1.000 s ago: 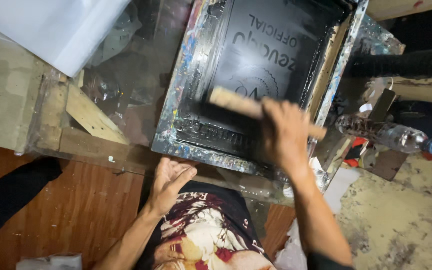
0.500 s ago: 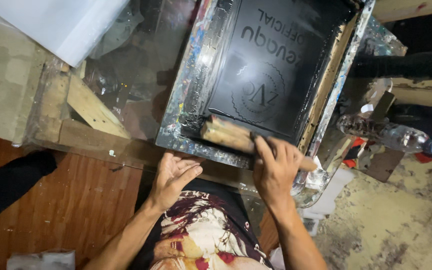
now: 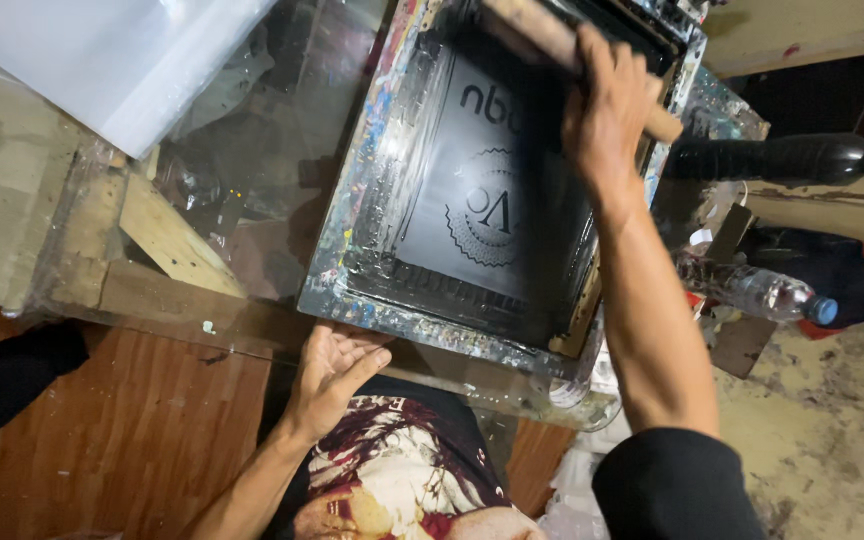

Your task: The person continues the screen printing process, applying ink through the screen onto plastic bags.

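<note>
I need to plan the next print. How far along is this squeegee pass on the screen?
Done: ink already covers the screen mesh around the round design. In hand: the right hand grips the wooden squeegee at the frame's far end, while the left hand presses the near frame edge. Left: the screen is not yet lifted, so the print underneath is hidden.

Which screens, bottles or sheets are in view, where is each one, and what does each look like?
Printing screen: centre, rectangular, dark mesh with a pale round emblem, paint-spattered frame.
Squeegee: top of the screen, wooden bar under the right hand.
Left hand: at the near frame edge.
Black bottle: right, lying down.
Clear bottle: right, lower, blue cap.
White sheet: top left, flat.
</note>
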